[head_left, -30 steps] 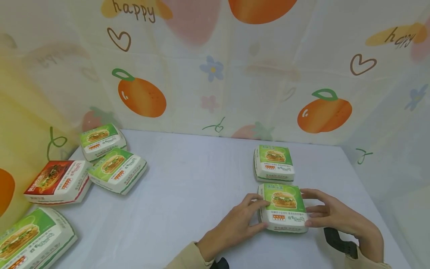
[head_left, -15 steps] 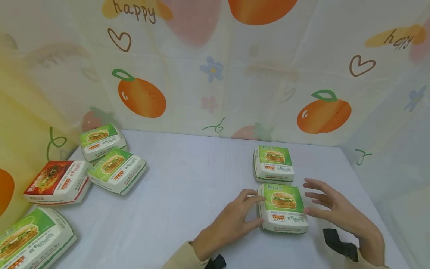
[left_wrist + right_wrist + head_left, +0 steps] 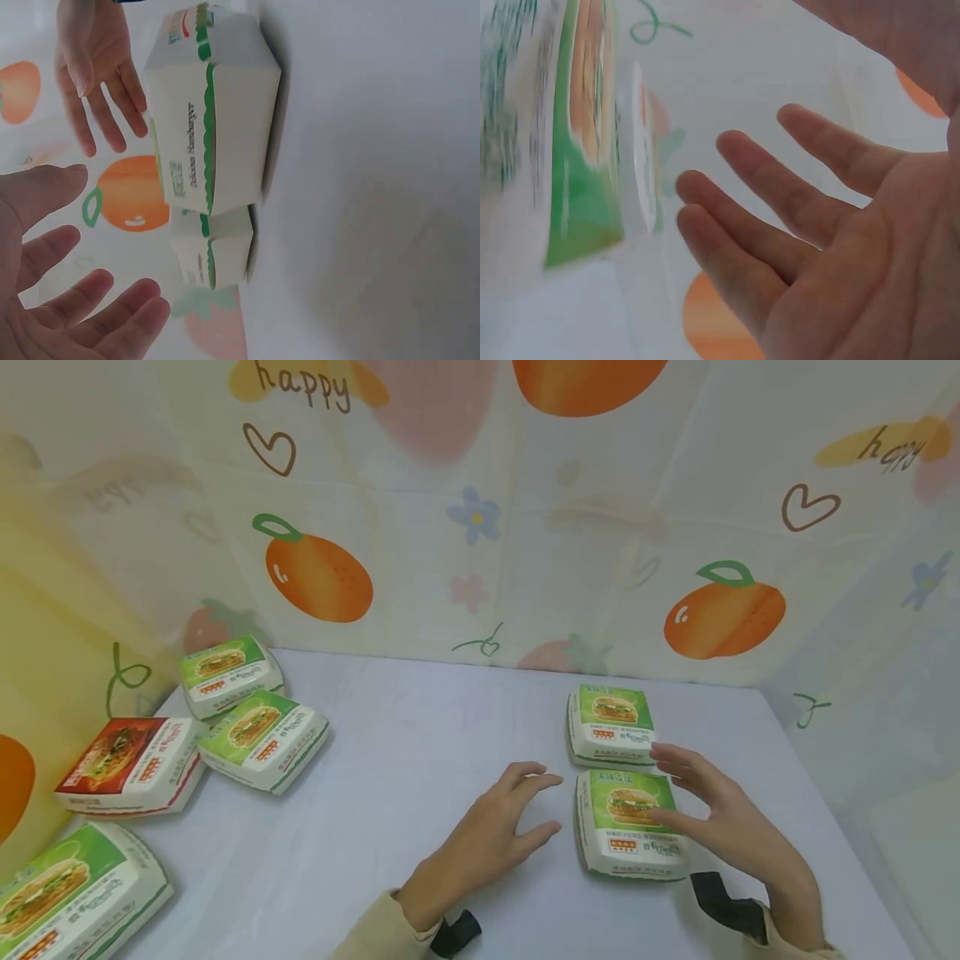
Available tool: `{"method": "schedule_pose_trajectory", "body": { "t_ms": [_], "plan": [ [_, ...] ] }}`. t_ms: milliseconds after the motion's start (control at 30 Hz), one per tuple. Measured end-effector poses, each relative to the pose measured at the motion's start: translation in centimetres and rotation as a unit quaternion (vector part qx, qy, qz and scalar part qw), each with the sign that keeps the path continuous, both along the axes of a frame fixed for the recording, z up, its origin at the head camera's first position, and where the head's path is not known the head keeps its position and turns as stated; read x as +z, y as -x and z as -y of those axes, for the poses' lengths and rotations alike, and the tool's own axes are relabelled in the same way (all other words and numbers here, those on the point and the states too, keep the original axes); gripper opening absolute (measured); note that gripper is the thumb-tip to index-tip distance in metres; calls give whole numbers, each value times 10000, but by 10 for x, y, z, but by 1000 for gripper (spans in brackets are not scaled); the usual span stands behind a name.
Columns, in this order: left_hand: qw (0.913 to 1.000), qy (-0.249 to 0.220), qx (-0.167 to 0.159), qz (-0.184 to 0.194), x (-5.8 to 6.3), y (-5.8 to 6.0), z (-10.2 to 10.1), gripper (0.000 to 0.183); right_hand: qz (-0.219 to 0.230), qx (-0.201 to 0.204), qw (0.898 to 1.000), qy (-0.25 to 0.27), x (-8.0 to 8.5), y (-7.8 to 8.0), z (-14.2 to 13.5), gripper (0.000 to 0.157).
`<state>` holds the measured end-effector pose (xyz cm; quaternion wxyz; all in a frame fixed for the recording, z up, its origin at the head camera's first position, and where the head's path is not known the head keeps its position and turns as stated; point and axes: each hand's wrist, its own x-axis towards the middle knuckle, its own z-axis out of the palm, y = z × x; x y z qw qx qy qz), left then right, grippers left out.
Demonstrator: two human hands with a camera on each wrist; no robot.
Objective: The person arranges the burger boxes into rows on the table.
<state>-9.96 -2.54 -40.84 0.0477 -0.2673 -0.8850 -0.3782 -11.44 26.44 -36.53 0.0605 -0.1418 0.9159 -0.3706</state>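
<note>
Left grip and right grip relaxed, nothing held. Nearer burger box set on table between them: clear of left grip, overlapped in head view by closer right grip's thumb; contact, long axis cannot be told.

One box lies before another box, right of four boxes.

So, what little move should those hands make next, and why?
Perhaps swing the left hand toward the askew green box, its nearest on the left: that hand and the right hand look empty, and the front right box sits roughly in line with the back right box.
</note>
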Motion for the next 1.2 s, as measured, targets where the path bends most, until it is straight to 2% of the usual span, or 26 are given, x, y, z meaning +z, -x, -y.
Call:
{"method": "schedule_pose_trajectory", "body": {
  "t_ms": [200, 300, 433, 600, 967, 1200],
  "plan": [
    [9996, -6, 206, -214, 2, -1, 18, 50, -250, 15, 9997, 52, 4, -3, 17, 73],
    [9989, -27, 325, -334, 3, -1, 27, 51, -341, 90, 9991, 250, 4, -4, 26, 70],
    [9976, -44, 535, -434, 4, -1, 39, 52, -449, 235, 9974, 520, 3, -3, 42, 67],
    [9961, -8, 736, -493, 7, -2, 55, 52, -681, 462, 9950, 565, 1, 0, 60, 67],
    [9915, 137, 1083, -706, 14, -5, 83, 51, -790, 726, 9929, 518, -3, 7, 91, 66],
    [9870, 26, 1364, -845, 16, -5, 97, 52, -589, 765, 9933, 641, -4, 7, 114, 67]
  ]
}}
